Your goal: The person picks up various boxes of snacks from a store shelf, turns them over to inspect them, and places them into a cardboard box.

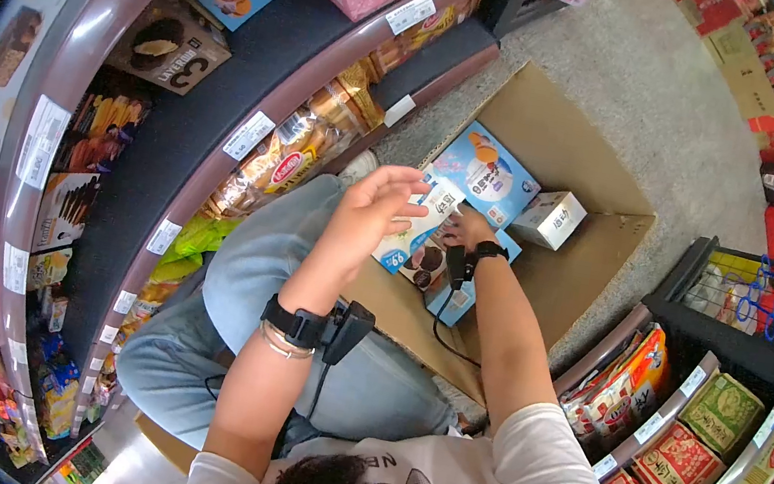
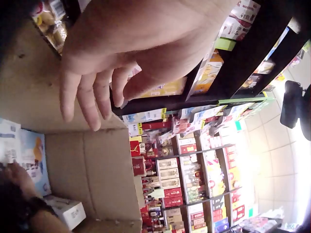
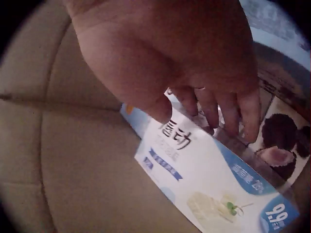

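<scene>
Nearest, the left hand [image 1: 365, 218] hangs loosely open. Beside it, the right hand [image 1: 472, 229] grips one end of a white box [image 3: 182, 170], light, stiffish card by the look, dentable, best held by its edges. Beyond both: a blue box [image 1: 489, 172].

Grey speckled floor [image 1: 579, 50], open cardboard box [image 1: 576, 135] resting on it, maroon-edged shelving [image 1: 343, 42] beside the box

bright head view, dim right wrist, glare in left.
</scene>
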### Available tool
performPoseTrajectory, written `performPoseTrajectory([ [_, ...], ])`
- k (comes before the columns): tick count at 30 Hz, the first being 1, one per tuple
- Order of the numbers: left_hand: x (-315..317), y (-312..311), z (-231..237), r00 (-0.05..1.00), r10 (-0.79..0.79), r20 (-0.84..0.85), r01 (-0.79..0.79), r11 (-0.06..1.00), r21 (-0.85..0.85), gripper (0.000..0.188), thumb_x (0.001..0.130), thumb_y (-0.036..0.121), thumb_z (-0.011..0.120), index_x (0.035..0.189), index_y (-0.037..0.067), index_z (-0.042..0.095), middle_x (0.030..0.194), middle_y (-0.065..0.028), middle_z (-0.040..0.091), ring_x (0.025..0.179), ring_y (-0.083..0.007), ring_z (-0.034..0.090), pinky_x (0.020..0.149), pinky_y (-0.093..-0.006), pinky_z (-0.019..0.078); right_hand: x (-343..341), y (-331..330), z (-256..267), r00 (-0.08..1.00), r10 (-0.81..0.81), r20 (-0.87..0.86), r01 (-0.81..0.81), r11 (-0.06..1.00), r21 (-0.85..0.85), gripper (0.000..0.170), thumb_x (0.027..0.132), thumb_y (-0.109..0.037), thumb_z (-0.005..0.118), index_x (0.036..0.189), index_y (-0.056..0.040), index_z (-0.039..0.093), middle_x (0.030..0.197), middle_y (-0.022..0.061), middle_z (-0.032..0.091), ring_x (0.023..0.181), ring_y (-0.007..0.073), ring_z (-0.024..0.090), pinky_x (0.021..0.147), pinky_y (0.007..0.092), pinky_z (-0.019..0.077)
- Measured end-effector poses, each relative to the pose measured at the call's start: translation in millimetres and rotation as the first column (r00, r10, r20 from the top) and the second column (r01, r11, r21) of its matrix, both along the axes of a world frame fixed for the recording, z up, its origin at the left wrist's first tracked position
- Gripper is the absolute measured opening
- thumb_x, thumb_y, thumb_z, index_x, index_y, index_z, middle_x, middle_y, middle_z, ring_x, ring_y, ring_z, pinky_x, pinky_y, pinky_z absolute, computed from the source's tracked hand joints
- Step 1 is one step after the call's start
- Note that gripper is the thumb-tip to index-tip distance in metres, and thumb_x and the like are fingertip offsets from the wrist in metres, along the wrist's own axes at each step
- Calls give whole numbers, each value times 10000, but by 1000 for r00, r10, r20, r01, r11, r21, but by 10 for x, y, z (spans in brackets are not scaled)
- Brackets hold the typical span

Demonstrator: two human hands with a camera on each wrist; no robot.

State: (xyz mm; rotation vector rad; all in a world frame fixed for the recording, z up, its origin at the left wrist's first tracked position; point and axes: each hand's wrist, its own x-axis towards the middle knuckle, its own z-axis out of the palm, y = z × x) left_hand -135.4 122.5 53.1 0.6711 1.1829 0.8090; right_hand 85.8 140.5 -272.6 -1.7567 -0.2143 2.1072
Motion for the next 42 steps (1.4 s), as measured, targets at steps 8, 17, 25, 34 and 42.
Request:
performPoseTrajectory([
  [8,-61,-64,-37,998,63,-18,-62,998,25,303,945,199,482,1213,63,518,1169,-87,593,980,-194,621,796,-302,509,199,387,1781,950,49,310,-178,897,405,303,913,-206,442,1168,-78,544,1077,89,626,932,217,619,772,394,489],
  [17,-487,-323,352,944,328,-36,-307,913,270,254,932,161,509,1163,69,560,1114,-65,625,900,-138,598,751,-272,485,-638,225,3900,958,197,208,-269,364,892,128,910,-74,547,1000,10,586,866,49,637,775,101,593,706,229,479],
  [25,-1466,-708,1177,754,656,-30,-510,614,602,245,926,92,501,1161,57,559,1095,-71,618,918,-136,591,780,-273,494,-2136,-86,4985,922,288,259,-222,-158,962,196,849,-40,607,1042,-5,599,945,86,657,853,130,635,729,262,512],
  [34,-2413,-937,2221,488,873,-8,-422,244,873,264,896,63,548,1156,21,558,1089,-46,606,931,-118,566,855,-265,443,-3310,58,5736,925,129,358,-227,-567,791,342,787,-112,625,1111,-11,585,1022,176,634,870,312,617,782,365,486],
  [42,-3159,-1520,2308,-95,995,23,-306,-51,951,377,835,109,625,1186,11,531,1165,-127,503,1118,-257,493,975,-357,366,-4074,-339,5761,830,431,355,-142,-452,881,547,798,-160,656,1292,-13,471,1195,216,565,1030,319,593,842,376,494],
])
